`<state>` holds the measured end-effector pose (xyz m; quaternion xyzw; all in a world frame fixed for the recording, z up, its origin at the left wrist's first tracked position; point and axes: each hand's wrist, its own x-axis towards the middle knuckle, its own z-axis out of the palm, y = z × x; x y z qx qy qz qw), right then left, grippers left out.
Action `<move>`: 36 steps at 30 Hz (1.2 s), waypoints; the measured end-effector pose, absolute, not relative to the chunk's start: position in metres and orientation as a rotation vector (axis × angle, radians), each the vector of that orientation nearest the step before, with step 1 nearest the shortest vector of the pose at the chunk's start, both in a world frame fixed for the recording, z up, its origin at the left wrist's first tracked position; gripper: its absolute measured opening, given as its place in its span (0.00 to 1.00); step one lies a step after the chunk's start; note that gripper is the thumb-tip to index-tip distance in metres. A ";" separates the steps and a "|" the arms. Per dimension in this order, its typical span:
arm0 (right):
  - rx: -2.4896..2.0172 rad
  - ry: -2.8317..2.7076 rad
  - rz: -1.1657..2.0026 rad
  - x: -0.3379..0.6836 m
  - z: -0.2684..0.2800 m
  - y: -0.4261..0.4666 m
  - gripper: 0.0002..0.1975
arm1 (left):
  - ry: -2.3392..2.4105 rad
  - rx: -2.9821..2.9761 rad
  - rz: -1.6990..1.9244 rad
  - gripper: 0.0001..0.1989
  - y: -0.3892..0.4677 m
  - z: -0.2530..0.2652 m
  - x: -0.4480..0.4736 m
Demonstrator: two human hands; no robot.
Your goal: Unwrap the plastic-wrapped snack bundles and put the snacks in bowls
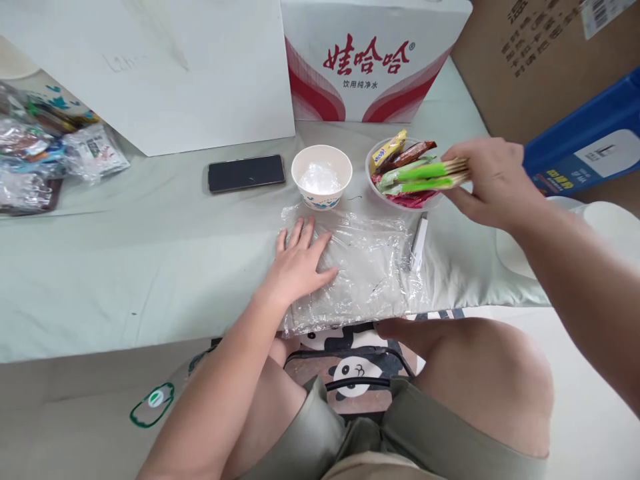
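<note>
My left hand (299,261) lies spread on the left part of a clear plastic sheet (365,260), its fingers apart. The sheet is crinkled and reaches the table's front edge. At the right, my right hand (487,180) is closed on a bundle of green-and-tan sticks (435,177), whose bright green ends point left over a clear plastic bowl (373,175). Small wrapped snacks (390,155) in yellow, brown and red fill that bowl. Beside it stands a paper bowl (321,152) with clear plastic inside. A white utility-knife-like object (419,245) rests on the sheet's right side.
A phone (246,173) lies left of the paper bowl. Behind stand a white board or box (200,73) and a red-and-white carton (370,80). Wrapped packets (95,152) are piled at far left. A blue box (590,133) and white round containers (610,230) are at right.
</note>
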<state>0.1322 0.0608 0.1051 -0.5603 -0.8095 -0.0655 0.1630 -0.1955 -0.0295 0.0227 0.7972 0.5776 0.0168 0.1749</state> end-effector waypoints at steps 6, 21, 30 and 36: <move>-1.597 -2.499 -0.176 0.130 0.086 0.077 0.23 | 1.630 2.244 0.054 0.36 -0.030 0.023 -0.196; -1.891 -2.579 0.171 0.087 0.097 0.114 0.41 | 1.616 2.243 0.063 0.35 -0.030 0.023 -0.196; -1.508 -1.995 -0.274 0.093 0.087 0.042 0.31 | 1.614 2.213 0.112 0.35 -0.031 0.024 -0.196; -1.613 -1.809 -0.150 0.079 0.017 -0.022 0.13 | 1.602 2.222 0.183 0.32 -0.033 0.020 -0.199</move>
